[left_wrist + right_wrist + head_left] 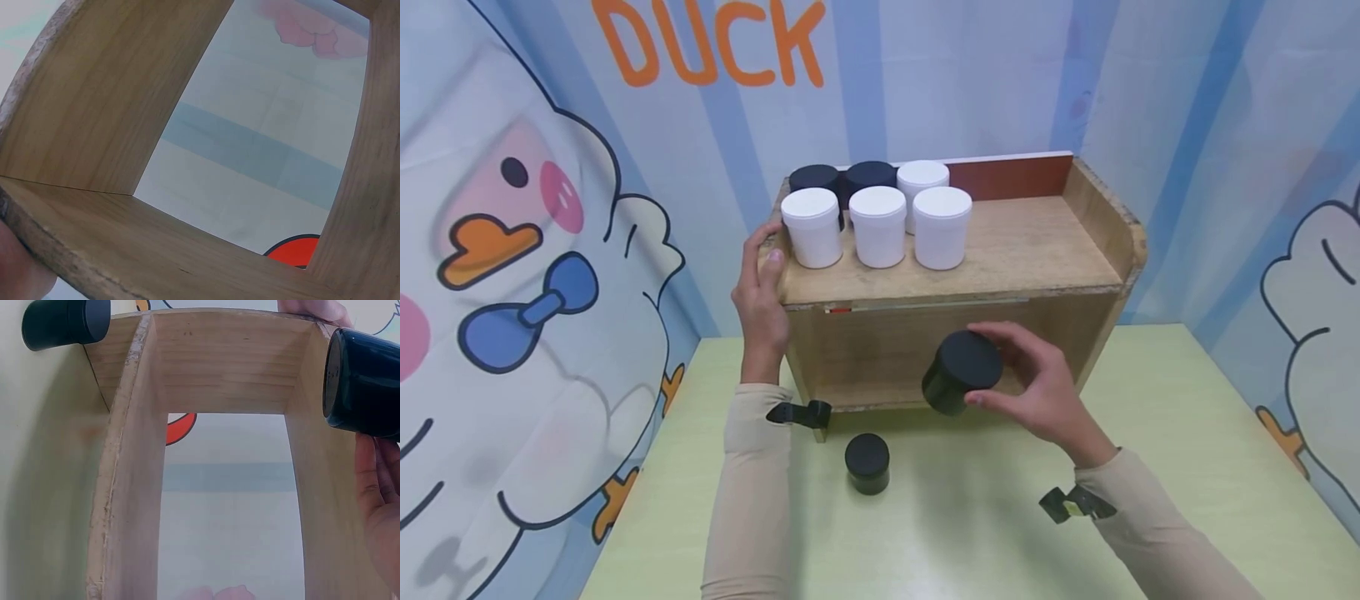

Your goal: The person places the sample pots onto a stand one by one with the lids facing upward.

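Note:
In the head view my right hand point(1037, 387) holds a black lidded jar point(951, 383) between thumb and fingers, tilted, in front of the wooden shelf's lower opening. The right wrist view shows this jar point(369, 381) lying sideways in frame with fingers point(372, 478) against it. My left hand point(763, 304) grips the left side edge of the wooden shelf point(1037, 242), thumb on the near side. A second black jar point(867, 467) stands upright on the table, nearer than the shelf's left leg. In the left wrist view a bit of finger point(22, 265) touches the shelf edge.
On the shelf top, three white jars point(877, 229) stand in front; behind them are two black jars point(870, 173) and one white jar point(922, 175). Bare wood lies to their right, up to the raised side panel point(1105, 217). A pale green table point(1172, 433) supports the shelf before a printed curtain point(955, 75).

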`<state>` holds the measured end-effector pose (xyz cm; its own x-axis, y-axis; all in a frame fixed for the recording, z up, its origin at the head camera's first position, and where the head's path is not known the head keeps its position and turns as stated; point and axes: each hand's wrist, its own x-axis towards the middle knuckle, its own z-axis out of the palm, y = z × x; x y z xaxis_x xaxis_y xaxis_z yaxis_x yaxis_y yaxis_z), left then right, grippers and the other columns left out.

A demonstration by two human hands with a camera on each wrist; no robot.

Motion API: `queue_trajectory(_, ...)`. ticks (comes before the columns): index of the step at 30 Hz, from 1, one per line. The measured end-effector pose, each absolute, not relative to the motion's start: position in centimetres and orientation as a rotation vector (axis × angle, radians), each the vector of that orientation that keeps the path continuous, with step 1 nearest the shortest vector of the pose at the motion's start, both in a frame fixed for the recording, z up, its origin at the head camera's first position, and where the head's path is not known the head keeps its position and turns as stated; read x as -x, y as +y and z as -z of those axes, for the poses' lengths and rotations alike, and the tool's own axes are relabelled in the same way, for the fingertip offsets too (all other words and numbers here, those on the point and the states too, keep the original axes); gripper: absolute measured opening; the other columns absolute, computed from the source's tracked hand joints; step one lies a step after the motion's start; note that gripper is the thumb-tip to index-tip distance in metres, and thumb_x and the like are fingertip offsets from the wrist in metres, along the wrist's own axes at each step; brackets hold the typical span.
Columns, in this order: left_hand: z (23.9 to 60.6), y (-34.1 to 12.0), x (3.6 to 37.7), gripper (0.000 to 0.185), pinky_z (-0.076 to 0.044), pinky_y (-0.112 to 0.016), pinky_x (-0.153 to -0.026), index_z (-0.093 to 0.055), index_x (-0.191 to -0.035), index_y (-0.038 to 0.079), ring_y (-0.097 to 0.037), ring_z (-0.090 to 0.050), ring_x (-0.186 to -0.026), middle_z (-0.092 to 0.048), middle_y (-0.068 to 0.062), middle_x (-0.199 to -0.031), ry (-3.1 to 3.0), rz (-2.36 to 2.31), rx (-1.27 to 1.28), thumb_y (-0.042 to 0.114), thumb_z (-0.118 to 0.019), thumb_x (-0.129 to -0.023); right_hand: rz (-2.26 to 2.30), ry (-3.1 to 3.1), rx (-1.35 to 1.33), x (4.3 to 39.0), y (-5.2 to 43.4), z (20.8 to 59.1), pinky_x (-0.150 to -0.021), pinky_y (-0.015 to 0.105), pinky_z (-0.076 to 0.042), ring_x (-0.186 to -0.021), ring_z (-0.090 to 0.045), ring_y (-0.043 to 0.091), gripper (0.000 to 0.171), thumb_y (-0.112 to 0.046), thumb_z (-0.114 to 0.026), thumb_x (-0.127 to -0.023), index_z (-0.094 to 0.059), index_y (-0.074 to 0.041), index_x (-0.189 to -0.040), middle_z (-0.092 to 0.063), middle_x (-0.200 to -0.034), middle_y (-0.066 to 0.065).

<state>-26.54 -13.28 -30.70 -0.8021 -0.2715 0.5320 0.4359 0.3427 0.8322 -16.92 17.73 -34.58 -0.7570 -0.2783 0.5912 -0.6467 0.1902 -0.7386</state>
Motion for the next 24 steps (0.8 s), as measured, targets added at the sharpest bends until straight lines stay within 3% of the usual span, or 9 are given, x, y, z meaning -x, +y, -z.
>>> queue_trajectory(24, 30.8, -13.3, 26.6, 0.045, -0.027, -0.054, -0.121, -0.053, -0.14, 0.032, -0.016, -0.04, -0.147, -0.049, 0.006, -0.155, -1.993, 1.524, 0.149, 0.042, -0.04, -0.098, -1.561, -2.093, -0.89, 17.7, 18.8, 33.0, -0.087, 0.015, -0.053, -0.103, -0.064, 0.004, 0.073, 0.013, -0.085, -0.066, -0.058, 0.003, -0.133, -0.065, -0.12, -0.014)
